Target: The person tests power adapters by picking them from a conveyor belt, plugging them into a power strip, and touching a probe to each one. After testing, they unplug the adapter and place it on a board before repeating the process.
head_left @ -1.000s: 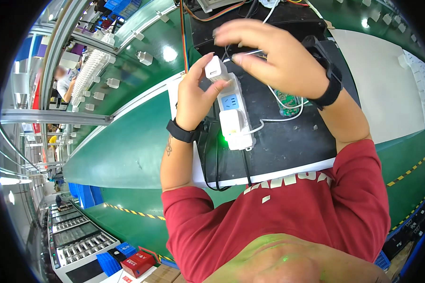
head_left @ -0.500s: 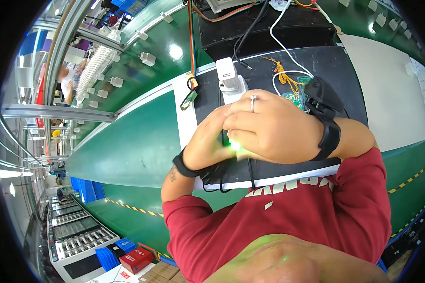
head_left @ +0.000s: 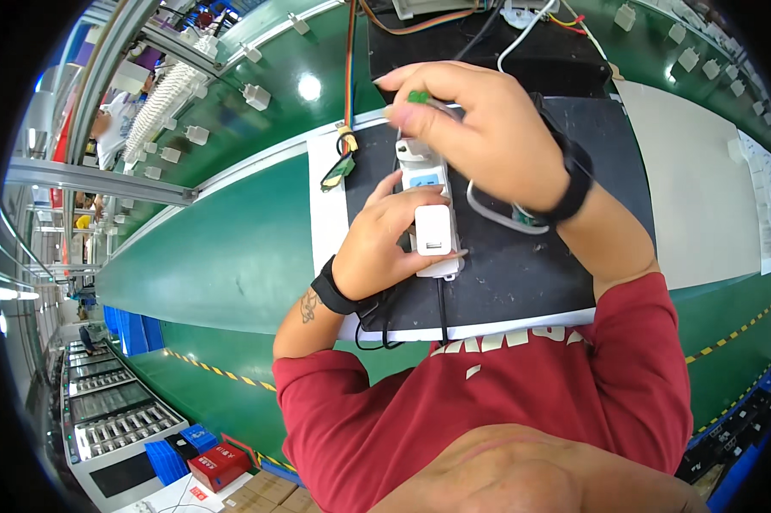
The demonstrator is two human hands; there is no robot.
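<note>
My left hand (head_left: 375, 244) has its fingers round a white USB charger (head_left: 433, 229), which sits at the near part of a white power strip (head_left: 424, 179). The thumb lies along the charger's near end. My right hand (head_left: 501, 132) is raised above the strip's far end, pinching a small green piece (head_left: 417, 97) between thumb and forefinger. A grey cable (head_left: 481, 205) loops below that hand; whether it joins the green piece is hidden. Another white block (head_left: 415, 152) at the strip's far end is partly covered by my right hand.
The strip lies on a black mat (head_left: 539, 278). Rainbow ribbon wires with a small green board (head_left: 337, 173) lie left of it. A black box (head_left: 573, 51) stands at the back. Dark cables (head_left: 442, 312) run over the near edge, and white sheeting (head_left: 702, 197) lies right.
My hands have moved apart. My right hand has risen away with the green piece, and the near charger under my left hand has come into view. The green glow between my hands is gone.
</note>
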